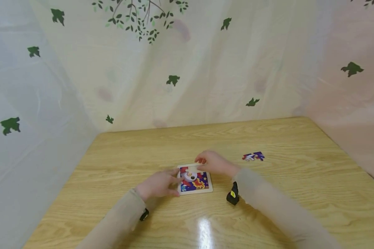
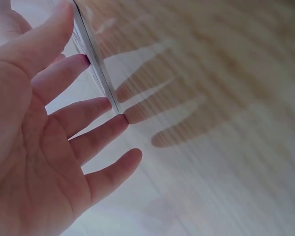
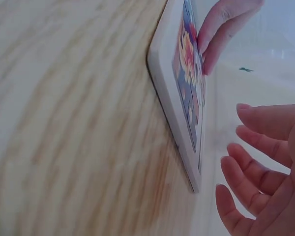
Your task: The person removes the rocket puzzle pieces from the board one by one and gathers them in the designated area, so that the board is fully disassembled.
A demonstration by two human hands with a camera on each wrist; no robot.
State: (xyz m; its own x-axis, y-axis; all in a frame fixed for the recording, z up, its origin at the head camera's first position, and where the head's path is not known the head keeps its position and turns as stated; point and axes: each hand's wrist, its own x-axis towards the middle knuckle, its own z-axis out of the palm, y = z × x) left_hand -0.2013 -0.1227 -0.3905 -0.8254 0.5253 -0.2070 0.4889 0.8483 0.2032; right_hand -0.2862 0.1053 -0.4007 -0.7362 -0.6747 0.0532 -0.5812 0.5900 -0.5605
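A small jigsaw puzzle in a white-rimmed tray (image 1: 210,185) lies flat on the table, its picture purple, red and yellow with a round white shape. A beige bare patch shows at its upper part. My left hand (image 1: 158,184) is at the tray's left side with fingers spread; in the left wrist view fingertips touch the tray's edge (image 2: 99,69). Over the tray's upper right corner hovers my right hand (image 1: 216,162). The right wrist view shows its fingers (image 3: 258,140) loosely bent, apart from the tray, with nothing visible between them.
Beyond the right hand, two loose jigsaw pieces lie close together, a white and red one (image 1: 249,157) and a purple one (image 1: 259,155). The wooden table (image 1: 127,152) meets a pale curtain (image 1: 205,86) with green leaf shapes at the back and sides.
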